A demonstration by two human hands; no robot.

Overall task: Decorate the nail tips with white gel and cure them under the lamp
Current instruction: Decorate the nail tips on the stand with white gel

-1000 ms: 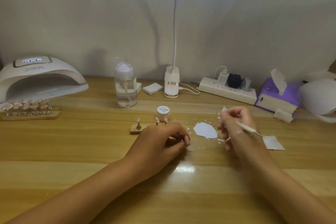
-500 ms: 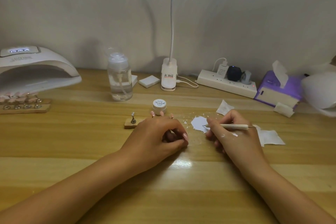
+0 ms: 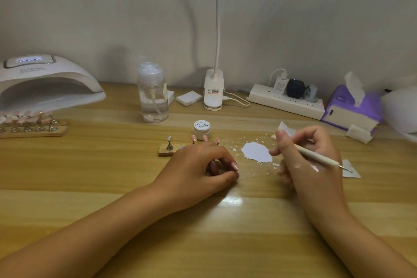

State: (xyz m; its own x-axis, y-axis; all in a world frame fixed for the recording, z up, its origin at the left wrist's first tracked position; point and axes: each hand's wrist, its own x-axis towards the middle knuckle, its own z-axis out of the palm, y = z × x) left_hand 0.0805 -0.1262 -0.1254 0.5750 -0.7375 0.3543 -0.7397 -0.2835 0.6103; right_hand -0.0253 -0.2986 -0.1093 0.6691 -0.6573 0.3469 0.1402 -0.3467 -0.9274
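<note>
Wooden desk (image 3: 90, 176): left hand (image 3: 200, 165) curled (contents hidden), right hand (image 3: 309, 178) gripping a dotting pen (image 3: 316, 155).

glossy wood table (image 3: 112, 176); clear plastic bottle (image 3: 153, 95); matt white jar (image 3: 202, 130).

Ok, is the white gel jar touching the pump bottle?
Apart. The head view shows a strip of bare table between the gel jar and the pump bottle.
</note>
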